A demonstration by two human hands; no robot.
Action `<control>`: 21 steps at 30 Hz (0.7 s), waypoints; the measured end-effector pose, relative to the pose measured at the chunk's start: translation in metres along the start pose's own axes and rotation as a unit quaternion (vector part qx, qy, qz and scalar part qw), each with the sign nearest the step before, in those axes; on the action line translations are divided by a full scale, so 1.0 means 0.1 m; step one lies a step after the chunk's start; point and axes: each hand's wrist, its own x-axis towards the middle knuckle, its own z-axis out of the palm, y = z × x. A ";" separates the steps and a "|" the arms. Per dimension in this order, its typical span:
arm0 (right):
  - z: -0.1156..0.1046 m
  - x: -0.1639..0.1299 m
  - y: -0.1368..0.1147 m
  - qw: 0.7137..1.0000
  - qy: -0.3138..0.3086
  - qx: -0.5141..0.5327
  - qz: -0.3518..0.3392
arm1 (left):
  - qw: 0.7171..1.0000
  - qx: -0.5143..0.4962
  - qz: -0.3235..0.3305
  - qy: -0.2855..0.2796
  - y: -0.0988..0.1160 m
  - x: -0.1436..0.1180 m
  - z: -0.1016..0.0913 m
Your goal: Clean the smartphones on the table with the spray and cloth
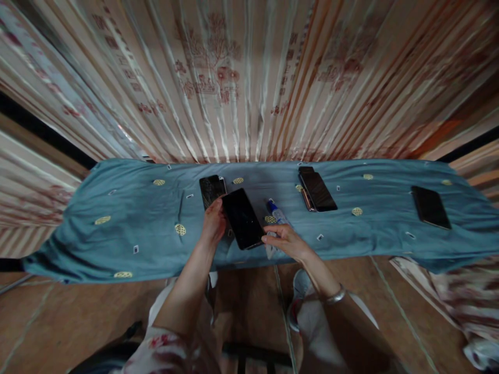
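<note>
A black smartphone [242, 219] is held tilted above the cloth, its dark screen facing up. My left hand [214, 221] grips its left edge with closed fingers. At the lower right edge, my right hand [286, 240] pinches the phone between thumb and fingers. Just behind the held phone lies another dark phone [211, 188], partly covered by it, with a pale-edged one beside it. To the right of the held phone is a clear bottle with a blue cap [273, 205], its lower part hidden by my right hand. Something whitish [270, 251] shows under that hand.
A blue cloth [152, 244] with yellow prints covers the long narrow table. A small pile of phones [318, 191] lies right of centre, and one dark phone [431, 207] sits near the right end. Patterned curtains [249, 78] hang close behind the table.
</note>
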 end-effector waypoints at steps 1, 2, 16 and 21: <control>0.00 0.00 0.00 1.000 0.001 -0.004 -0.002 | 1.000 -0.002 0.009 0.002 0.01 -0.01 0.01; 0.00 0.00 0.00 1.000 0.003 -0.008 -0.003 | 1.000 -0.003 0.014 0.004 0.01 -0.01 0.01; -0.02 -0.04 -0.14 0.978 0.133 0.160 0.021 | 0.999 0.015 -0.040 -0.004 0.10 -0.07 0.17; -0.20 -0.09 -0.16 0.964 0.196 0.182 0.007 | 0.997 0.006 -0.079 -0.015 0.07 -0.10 0.24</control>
